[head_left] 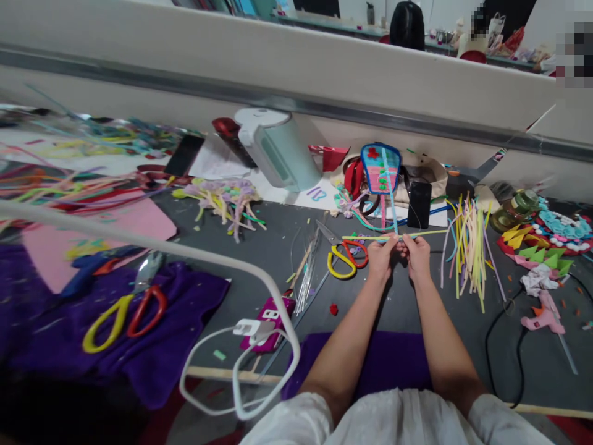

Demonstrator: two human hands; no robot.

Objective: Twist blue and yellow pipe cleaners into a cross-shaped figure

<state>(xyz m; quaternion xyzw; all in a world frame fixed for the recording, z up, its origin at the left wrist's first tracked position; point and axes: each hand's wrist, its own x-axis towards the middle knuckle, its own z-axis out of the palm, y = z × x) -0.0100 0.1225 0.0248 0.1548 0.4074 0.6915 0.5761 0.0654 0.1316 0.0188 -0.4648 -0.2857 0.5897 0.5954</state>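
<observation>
My left hand (383, 252) and my right hand (415, 251) meet over the dark table, fingers pinched together on thin pipe cleaners. A pale yellow pipe cleaner (433, 233) sticks out sideways past both hands. Upward from between them rises a light blue pipe cleaner (393, 207), passing in front of a blue-rimmed woven piece (380, 168) with a red flower. Scissors with yellow and red handles (348, 258) lie just left of my left hand. To the right of my right hand lies a bundle of yellow and pink pipe cleaners (471, 247).
A light green kettle (282, 151) stands by the partition. Nearer lie a magenta power strip (266, 324) with a looping white cable and more scissors (148, 290) on purple cloth. A pink glue gun (546, 314) with a black cord and a glass jar (515, 209) sit at right.
</observation>
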